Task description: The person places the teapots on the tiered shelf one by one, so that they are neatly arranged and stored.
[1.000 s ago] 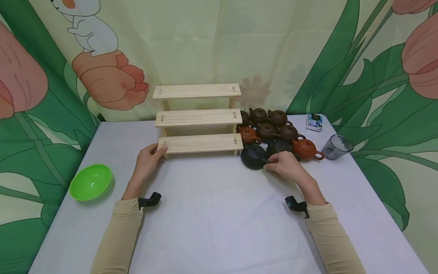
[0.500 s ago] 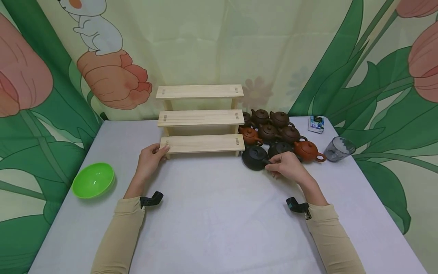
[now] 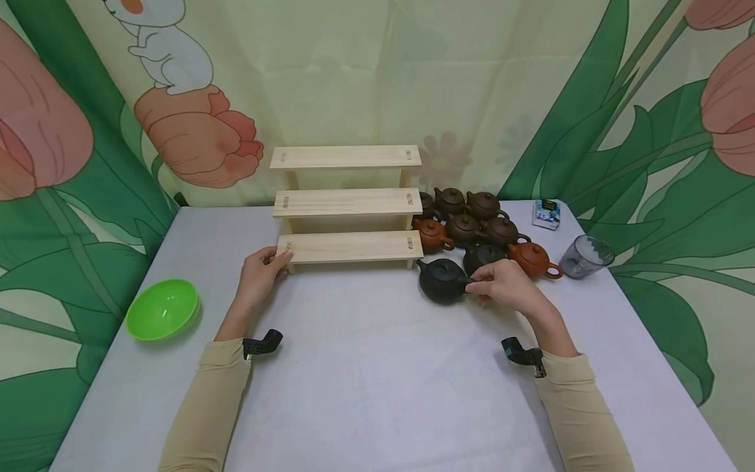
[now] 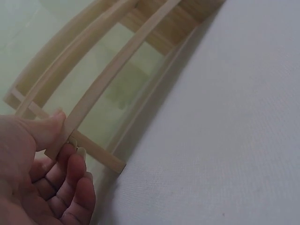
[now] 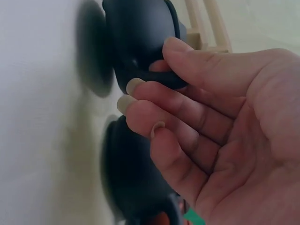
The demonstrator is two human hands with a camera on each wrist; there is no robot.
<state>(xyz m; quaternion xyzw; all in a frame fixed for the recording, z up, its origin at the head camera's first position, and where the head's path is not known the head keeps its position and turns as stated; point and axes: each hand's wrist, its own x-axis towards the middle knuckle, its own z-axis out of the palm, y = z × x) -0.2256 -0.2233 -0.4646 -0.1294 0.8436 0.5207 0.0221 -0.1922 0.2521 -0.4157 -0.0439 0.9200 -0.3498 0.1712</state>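
Observation:
A black teapot [image 3: 442, 280] is pinched by its handle between the thumb and fingers of my right hand [image 3: 506, 286]. In the right wrist view the teapot [image 5: 140, 37] shows a gap and a shadow beneath it, so it is off the cloth. Beside it stands a second black teapot [image 3: 482, 257], partly behind the hand. My left hand [image 3: 258, 274] grips the left end of the lowest board on a three-tier wooden shelf [image 3: 354, 246]. In the left wrist view the thumb lies over the board [image 4: 101, 89] with the fingers curled below.
Several brown teapots [image 3: 463, 228] and two orange-red ones, such as the orange teapot [image 3: 533, 260], crowd right of the shelf. A clear glass [image 3: 586, 256] and a small blue box [image 3: 546, 214] stand farther right. A green bowl [image 3: 162, 309] sits at the left on the white tablecloth [image 3: 377, 380].
The right hand has lifted the black teapot off the cloth and brought it slightly toward me, away from the other teapots. The left hand keeps its hold on the shelf.

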